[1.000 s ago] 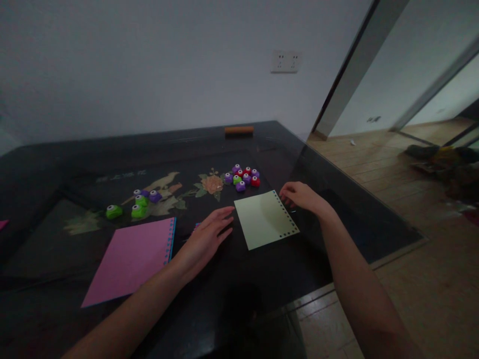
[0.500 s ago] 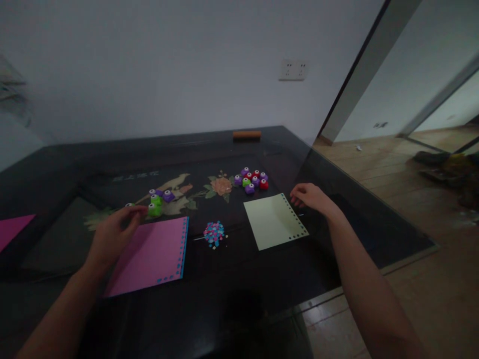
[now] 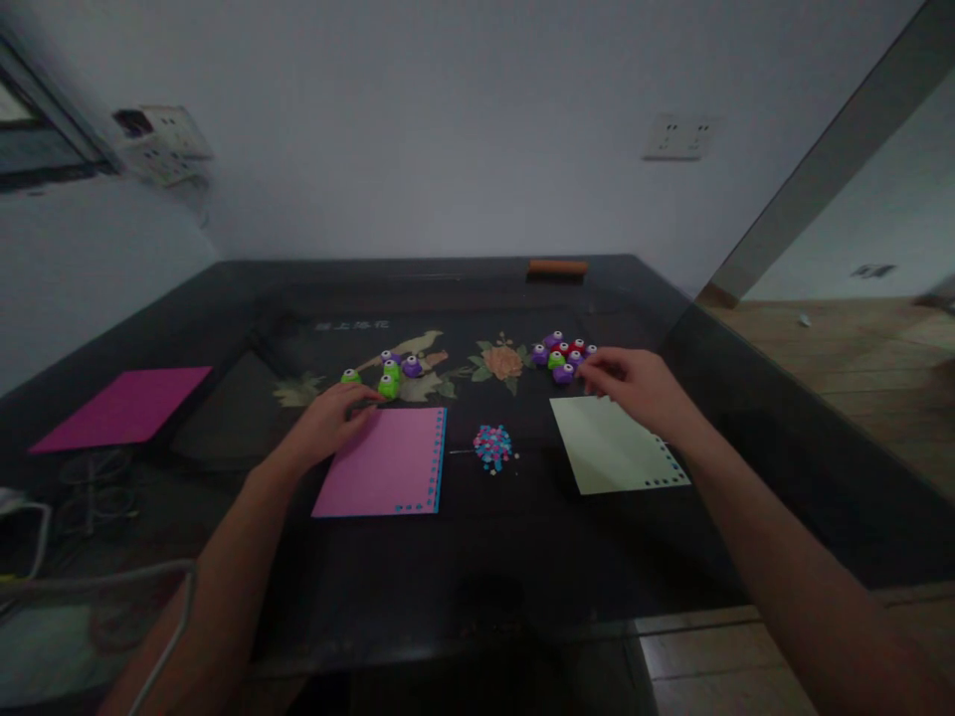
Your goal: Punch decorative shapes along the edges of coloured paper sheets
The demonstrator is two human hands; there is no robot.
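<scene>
My left hand (image 3: 335,423) reaches over the left edge of a pink sheet (image 3: 388,467), thumb and fingers apart. Its fingertips are at a green craft punch (image 3: 388,386) with an eye-like top; contact is unclear. Another green punch (image 3: 350,376) and a purple punch (image 3: 411,366) are close by. My right hand (image 3: 634,383) is over the top of a pale green sheet (image 3: 619,447), its fingers curled together at the right side of a punch cluster. Nearest is a purple punch (image 3: 564,374); anything between those fingers is hidden. Blue punched marks line two edges of the pink sheet.
Between the sheets lies a pile of blue and pink paper confetti (image 3: 493,447). A magenta sheet (image 3: 126,408) and coiled cables (image 3: 94,492) are at the left. An orange-brown roll (image 3: 557,268) rests at the back of the black table (image 3: 463,567).
The view has swung left, showing more of the table there. My right hand has moved from beside the pale green sheet to the punch cluster. My left hand remains by the green punch.
</scene>
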